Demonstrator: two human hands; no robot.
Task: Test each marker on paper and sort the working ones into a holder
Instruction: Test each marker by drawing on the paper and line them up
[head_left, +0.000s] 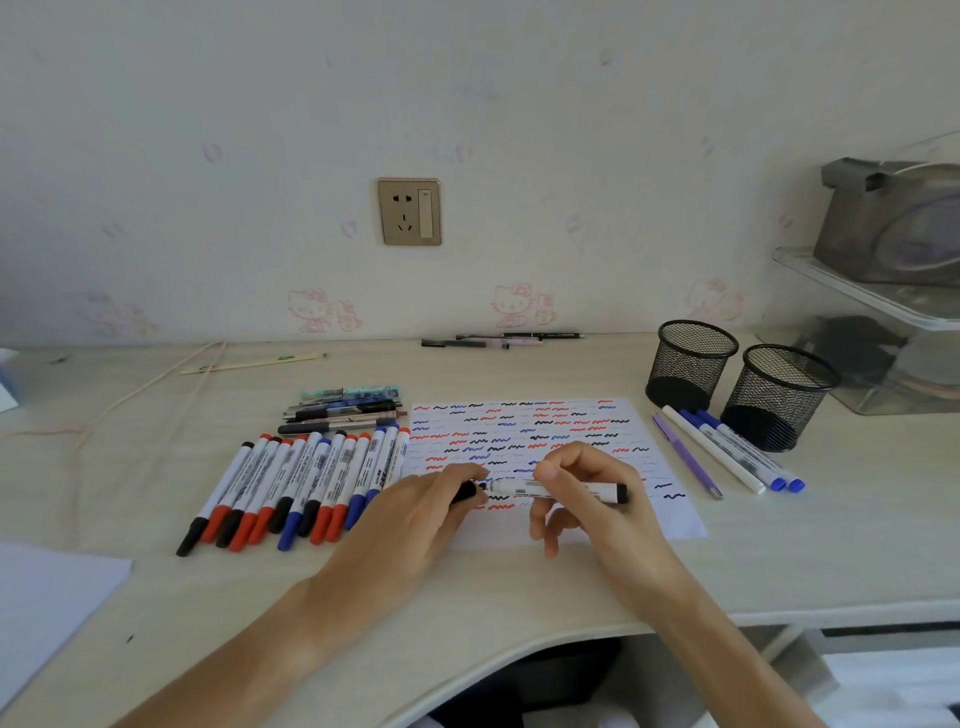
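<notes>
While the right hand (587, 488) grips a marker (561, 490) level over the paper (670, 514) at centre frame, the left hand (436, 499) pinches its black cap (465, 491), probably uncapping for a test.

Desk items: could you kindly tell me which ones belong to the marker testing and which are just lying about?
Job: marker in both hands, its cap, test paper, marker row, mesh holders.
Lying about: wall socket, pens by wall, cable.

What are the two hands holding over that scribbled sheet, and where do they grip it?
A black marker. The right hand grips its white barrel; the left hand pinches the black cap at its tip end.
</notes>
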